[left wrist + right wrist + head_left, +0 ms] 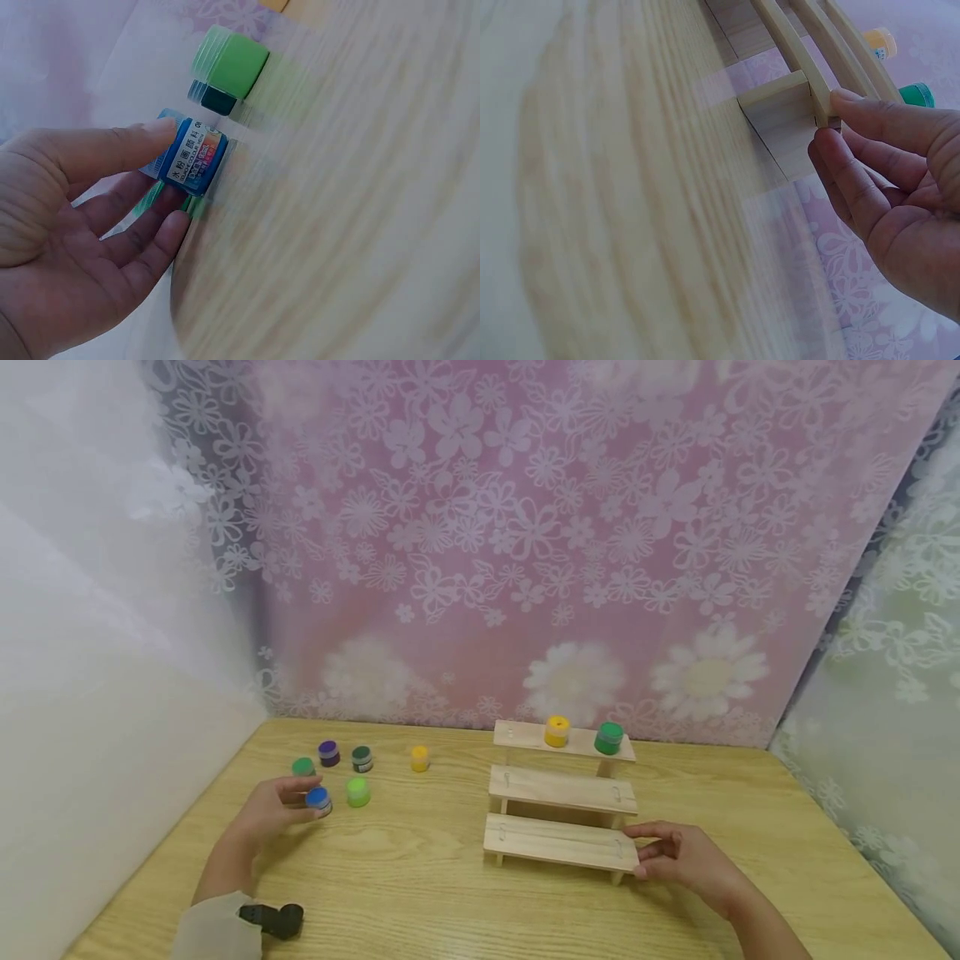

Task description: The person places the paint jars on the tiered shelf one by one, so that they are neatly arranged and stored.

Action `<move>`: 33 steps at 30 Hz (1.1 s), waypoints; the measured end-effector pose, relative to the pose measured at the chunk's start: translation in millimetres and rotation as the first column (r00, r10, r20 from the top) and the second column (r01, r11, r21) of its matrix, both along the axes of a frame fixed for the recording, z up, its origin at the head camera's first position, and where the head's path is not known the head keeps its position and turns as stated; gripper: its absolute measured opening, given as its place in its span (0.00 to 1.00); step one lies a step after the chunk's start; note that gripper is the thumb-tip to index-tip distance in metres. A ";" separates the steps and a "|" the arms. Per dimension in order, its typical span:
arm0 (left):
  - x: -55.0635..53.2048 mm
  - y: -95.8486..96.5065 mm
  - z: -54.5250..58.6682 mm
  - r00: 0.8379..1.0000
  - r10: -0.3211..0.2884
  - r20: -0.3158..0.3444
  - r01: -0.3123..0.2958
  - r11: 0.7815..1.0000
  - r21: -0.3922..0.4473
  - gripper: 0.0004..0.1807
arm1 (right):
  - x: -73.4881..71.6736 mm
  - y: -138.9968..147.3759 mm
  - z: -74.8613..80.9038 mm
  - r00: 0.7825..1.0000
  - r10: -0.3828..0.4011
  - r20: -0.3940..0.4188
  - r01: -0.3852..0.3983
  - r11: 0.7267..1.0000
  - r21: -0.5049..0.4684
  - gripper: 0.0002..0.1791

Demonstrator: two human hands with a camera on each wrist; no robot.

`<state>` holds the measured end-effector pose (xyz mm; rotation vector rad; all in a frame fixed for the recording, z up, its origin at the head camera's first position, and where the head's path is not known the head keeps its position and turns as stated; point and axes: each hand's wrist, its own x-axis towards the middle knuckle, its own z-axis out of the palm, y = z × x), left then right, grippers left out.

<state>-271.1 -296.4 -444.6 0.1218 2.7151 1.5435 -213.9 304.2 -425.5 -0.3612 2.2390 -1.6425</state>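
Note:
At the left of the table my left hand (267, 807) pinches a small paint jar with a blue lid (318, 799) between thumb and fingers. In the left wrist view that blue jar (196, 159) lies tilted, its printed label facing the camera, low over the tabletop. My right hand (692, 862) grips the right end of the lowest step of a three-tier wooden stand (558, 843). Thumb and fingertips pinch that board's corner (823, 112) in the right wrist view. On the top tier stand a yellow paint jar (557, 732) and a green paint jar (609, 738).
Around my left hand stand a green jar (303, 767), a purple jar (328, 753), a dark green jar (362, 759) and a light green jar (358, 792). A yellow-orange jar (419, 758) stands farther right. A floral curtain (480, 543) hangs behind the wooden table (420, 885).

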 end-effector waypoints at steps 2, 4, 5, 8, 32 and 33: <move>1.0 0.5 0.6 1.000 0.020 0.010 -0.020 1.000 -0.018 0.31 | -0.2 0.0 0.0 1.000 0.003 -0.003 -0.003 1.000 -0.005 0.35; 1.0 1.0 1.6 0.999 0.038 0.018 -0.037 0.999 -0.030 0.31 | -0.2 0.2 0.2 1.000 0.005 -0.001 -0.005 1.000 -0.010 0.34; 1.0 1.3 2.4 0.999 0.038 0.017 -0.037 0.999 -0.036 0.31 | -0.2 0.3 0.4 1.000 0.006 0.001 -0.006 1.000 -0.012 0.35; 0.2 2.5 5.9 0.999 0.048 0.023 -0.047 0.998 -0.032 0.31 | -0.1 0.1 1.3 1.000 0.007 0.007 -0.007 1.000 -0.012 0.35; 6.5 35.4 39.2 0.992 0.003 -0.124 0.006 0.998 0.068 0.34 | -1.5 -0.7 -0.6 1.000 -0.018 0.006 0.018 1.000 0.021 0.35; 6.3 37.7 39.8 0.991 -0.001 -0.130 0.010 0.997 0.073 0.34 | -1.5 -0.8 -0.6 1.000 -0.019 0.006 0.019 1.000 0.023 0.35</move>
